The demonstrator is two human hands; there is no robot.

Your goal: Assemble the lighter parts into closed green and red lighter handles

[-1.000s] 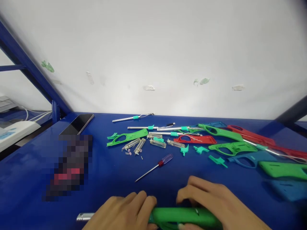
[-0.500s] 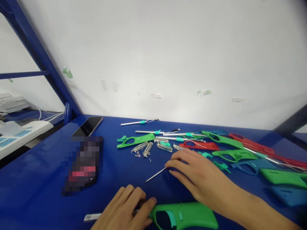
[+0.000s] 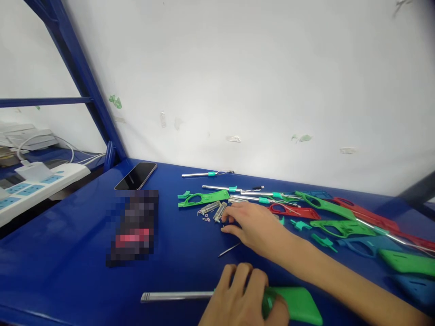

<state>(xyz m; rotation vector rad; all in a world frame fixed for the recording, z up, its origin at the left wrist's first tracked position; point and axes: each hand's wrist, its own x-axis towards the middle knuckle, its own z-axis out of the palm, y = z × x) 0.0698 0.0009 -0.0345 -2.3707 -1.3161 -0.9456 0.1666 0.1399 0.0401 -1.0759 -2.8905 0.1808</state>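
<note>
A white wall (image 3: 204, 68) rises behind your blue table (image 3: 84, 235). A power strip (image 3: 73, 174) sits off its left side. Your right hand (image 3: 258, 226) is over the table, with a narrow gap between thumb and forefinger beside the clear tanks (image 3: 220, 211); whether the fingertips touch anything, you cannot tell. Your left hand (image 3: 238, 299) wraps round the green lighter (image 3: 302, 305), close to you, its metal tube pointing left. The phone (image 3: 136, 176) lies near the wall, at left. A green shell (image 3: 217, 196) lies just beyond the tanks. By your right hand is the screwdriver (image 3: 228, 250), only some shaft showing. Tiny bits (image 3: 207, 218) lie left of your fingertips.
</note>
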